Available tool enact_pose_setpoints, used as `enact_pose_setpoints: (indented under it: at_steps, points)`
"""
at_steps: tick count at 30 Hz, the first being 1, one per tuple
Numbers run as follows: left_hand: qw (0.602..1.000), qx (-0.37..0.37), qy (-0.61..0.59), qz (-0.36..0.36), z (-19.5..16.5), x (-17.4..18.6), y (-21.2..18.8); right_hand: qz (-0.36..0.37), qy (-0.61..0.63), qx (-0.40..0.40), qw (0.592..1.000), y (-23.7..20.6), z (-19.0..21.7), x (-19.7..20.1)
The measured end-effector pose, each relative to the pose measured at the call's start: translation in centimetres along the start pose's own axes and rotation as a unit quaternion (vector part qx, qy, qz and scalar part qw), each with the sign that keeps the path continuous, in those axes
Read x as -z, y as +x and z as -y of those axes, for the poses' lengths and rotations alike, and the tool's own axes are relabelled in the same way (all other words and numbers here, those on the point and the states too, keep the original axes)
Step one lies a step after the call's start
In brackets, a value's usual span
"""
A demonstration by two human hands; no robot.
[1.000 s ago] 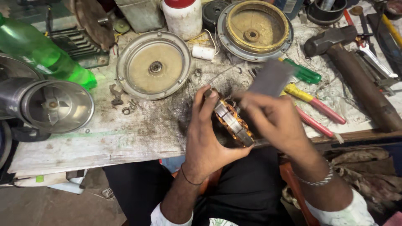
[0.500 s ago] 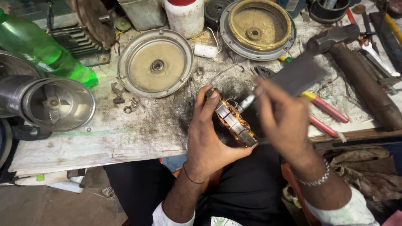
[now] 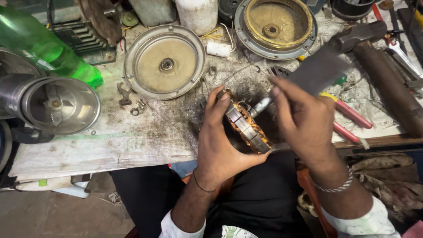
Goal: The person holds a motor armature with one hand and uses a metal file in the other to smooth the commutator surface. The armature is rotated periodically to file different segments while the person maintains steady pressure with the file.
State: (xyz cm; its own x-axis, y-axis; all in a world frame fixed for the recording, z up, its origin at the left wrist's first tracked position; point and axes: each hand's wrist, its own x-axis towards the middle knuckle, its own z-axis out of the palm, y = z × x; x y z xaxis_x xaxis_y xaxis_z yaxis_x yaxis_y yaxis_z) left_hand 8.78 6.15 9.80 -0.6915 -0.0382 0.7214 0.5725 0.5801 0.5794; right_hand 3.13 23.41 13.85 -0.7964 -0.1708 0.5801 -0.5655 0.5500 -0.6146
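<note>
Left hand (image 3: pixel 218 145) grips the wound motor core (image 3: pixel 244 125) just below the round cover (image 3: pixel 165 61); right hand (image 3: pixel 304 121) pinches a blurred flat strip (image 3: pixel 319 72); keep the core braced, strokes short.

Bare bench (image 3: pixel 145 132) left of hands (round cover (image 3: pixel 164 61) and steel jar (image 3: pixel 59 105) hem it).

Armature (image 3: pixel 244 125): we see glossy copper windings and dull steel.
Table (image 3: pixel 132 141): rough, grimy, matt.
Bottle (image 3: pixel 39 48): glossy green plastic.
Blurred flat piece (image 3: pixel 317 72): possibly grey metal, we think.
Round covers (image 3: pixel 165 61): dull, tarnished metal.
</note>
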Motion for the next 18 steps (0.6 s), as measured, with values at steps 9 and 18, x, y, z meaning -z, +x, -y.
enact_pose_setpoints:
  at_steps: [9, 18]
  points:
    - [0.998, -0.039, -0.019, 0.048, 0.1, 0.0, -0.2, 0.030, -0.074, -0.008, 0.997, 0.0, 0.5, 1.4]
    - [0.997, -0.070, -0.008, 0.045, -0.1, -0.3, -0.4, 0.121, -0.050, -0.067, 0.989, 0.0, 0.9, 2.3]
